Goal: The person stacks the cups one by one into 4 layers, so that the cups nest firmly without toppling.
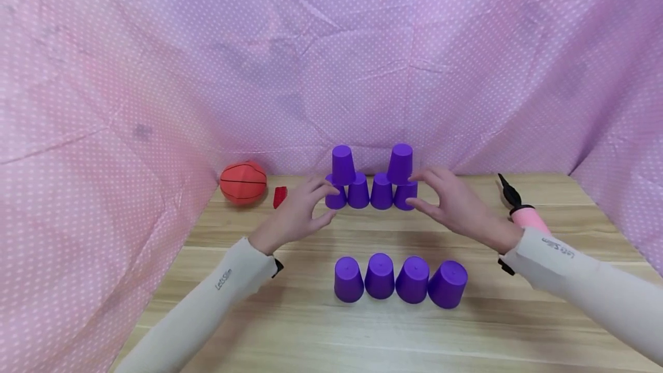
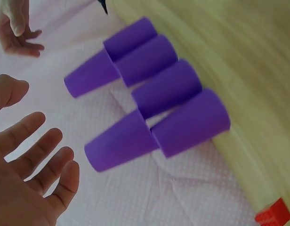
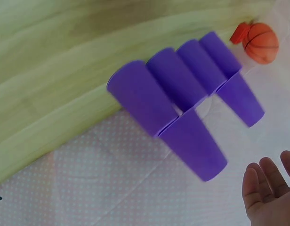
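Observation:
Several upside-down purple cups [image 1: 358, 191] stand in a row at the back of the wooden table. On that row's left pair sits an upper cup [image 1: 342, 164], and on its right pair another upper cup [image 1: 401, 163]. My left hand [image 1: 297, 212] is just left of the left stack, fingers spread and loosely bent, apart from the cups in the left wrist view [image 2: 36, 183]. Beside the right stack, my right hand [image 1: 458, 206] has its thumb and fingers apart; the right wrist view shows a gap between that hand [image 3: 274, 193] and the nearest upper cup [image 3: 194, 146].
Nearer to me, several more purple cups [image 1: 380, 276] stand upside down in a row. A red basketball [image 1: 243, 183] and a small red block [image 1: 279, 196] lie at the back left. At the right is a pink pump [image 1: 529, 219] with a black nozzle. Pink dotted cloth [image 1: 311, 62] hangs behind.

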`<state>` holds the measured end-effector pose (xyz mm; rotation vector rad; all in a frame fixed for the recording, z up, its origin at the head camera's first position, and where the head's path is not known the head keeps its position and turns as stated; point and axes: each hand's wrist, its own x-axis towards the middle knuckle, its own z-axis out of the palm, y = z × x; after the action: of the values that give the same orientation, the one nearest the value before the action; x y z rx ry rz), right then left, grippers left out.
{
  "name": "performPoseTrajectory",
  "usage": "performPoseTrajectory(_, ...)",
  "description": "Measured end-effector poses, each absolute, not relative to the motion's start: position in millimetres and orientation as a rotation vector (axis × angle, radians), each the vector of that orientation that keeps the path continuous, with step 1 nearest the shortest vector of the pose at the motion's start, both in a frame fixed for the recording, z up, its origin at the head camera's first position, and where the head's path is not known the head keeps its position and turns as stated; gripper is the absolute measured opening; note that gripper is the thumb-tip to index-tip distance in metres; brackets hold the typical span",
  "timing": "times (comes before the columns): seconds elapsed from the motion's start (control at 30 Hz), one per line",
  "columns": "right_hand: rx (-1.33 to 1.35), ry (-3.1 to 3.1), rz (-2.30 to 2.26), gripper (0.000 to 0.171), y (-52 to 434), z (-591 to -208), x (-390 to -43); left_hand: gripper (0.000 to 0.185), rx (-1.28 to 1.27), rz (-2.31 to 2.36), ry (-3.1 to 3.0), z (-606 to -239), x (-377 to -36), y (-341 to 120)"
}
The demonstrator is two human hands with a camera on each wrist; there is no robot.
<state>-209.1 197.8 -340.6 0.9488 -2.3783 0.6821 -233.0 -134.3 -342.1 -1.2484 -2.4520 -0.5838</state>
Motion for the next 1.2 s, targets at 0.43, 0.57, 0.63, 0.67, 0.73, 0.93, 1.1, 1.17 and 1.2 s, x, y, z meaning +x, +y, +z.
performPoseTrajectory(0.43,1.27,-2.421,0.615,0.038,169,-365,-172,0.032,-1.456,-0.515,-2.518,-370,-186,-127)
performPoseTrajectory(0.57,1.323,-2.492,0.602,0.037,162,-372,-165,0.033,-1.485,-0.514,-2.594,-376,-178,-127)
performPoseTrajectory(0.63,1.341,-2.523,0.586,0.037,160,-375,-162,0.033,-1.486,-0.512,-2.621,-379,-176,-127)
performPoseTrajectory(0.67,1.353,-2.53,0.58,0.037,158,-377,-161,0.033,-1.485,-0.515,-2.634,-380,-175,-128)
performPoseTrajectory(0.73,1.373,-2.529,0.563,0.036,156,-380,-160,0.033,-1.488,-0.522,-2.643,-382,-174,-129)
performPoseTrajectory(0.93,1.414,-2.49,0.556,0.034,151,-387,-160,0.034,-1.506,-0.549,-2.632,-385,-174,-129)
performPoseTrajectory(1.1,1.436,-2.484,0.543,0.032,148,-389,-159,0.035,-1.529,-0.555,-2.639,-387,-173,-130)
performPoseTrajectory(1.17,1.447,-2.479,0.547,0.032,147,-389,-158,0.035,-1.543,-0.551,-2.639,-388,-173,-131)
performPoseTrajectory(1.2,1.452,-2.478,0.55,0.032,147,-389,-158,0.036,-1.553,-0.55,-2.636,-389,-173,-131)
